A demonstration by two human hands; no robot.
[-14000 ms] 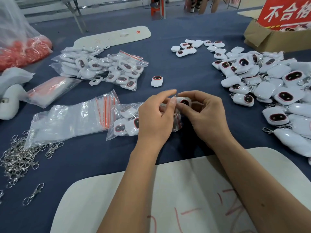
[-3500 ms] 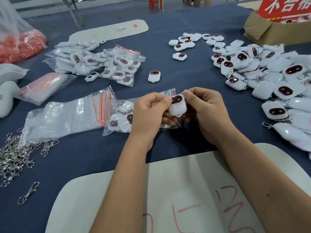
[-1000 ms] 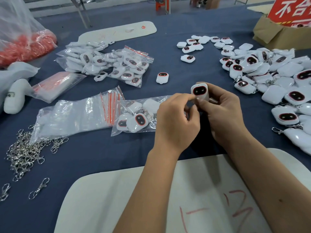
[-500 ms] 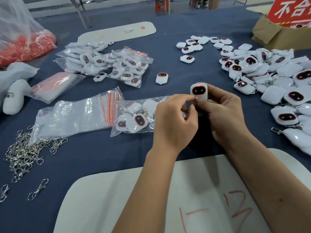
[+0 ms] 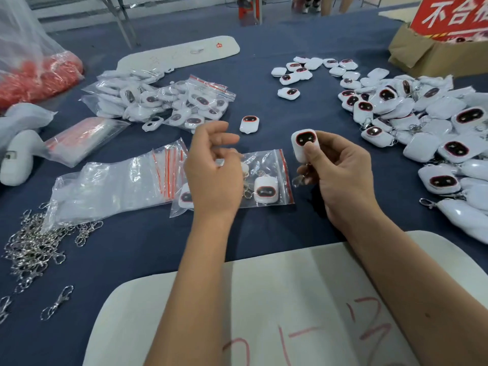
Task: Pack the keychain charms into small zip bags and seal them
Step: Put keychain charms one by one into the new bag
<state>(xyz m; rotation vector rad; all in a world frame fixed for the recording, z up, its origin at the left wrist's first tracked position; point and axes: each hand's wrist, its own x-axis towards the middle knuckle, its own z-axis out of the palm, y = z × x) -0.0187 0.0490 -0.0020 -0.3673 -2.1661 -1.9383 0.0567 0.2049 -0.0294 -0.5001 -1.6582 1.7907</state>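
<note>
My right hand [image 5: 340,175] grips a white keychain charm [image 5: 303,143] with a dark, red-rimmed face, thumb pressed on its front; a metal clasp hangs below it. My left hand [image 5: 214,170] hovers empty with loosely curled fingers above a small zip bag [image 5: 266,175] that lies on the blue cloth and holds several charms. The bag's red-striped mouth points right, toward the held charm. A single loose charm [image 5: 249,124] lies just beyond my left hand.
A heap of loose charms [image 5: 422,122] fills the right side. Filled bags [image 5: 169,101] are piled at the back left, empty zip bags [image 5: 113,183] at left, metal clasps [image 5: 34,244] at near left. A cardboard box [image 5: 433,54] stands back right, a white board [image 5: 264,313] in front.
My left hand has let go of the charm and moved left, over the bag. My right hand alone now holds the charm, a little to the right of where it was.
</note>
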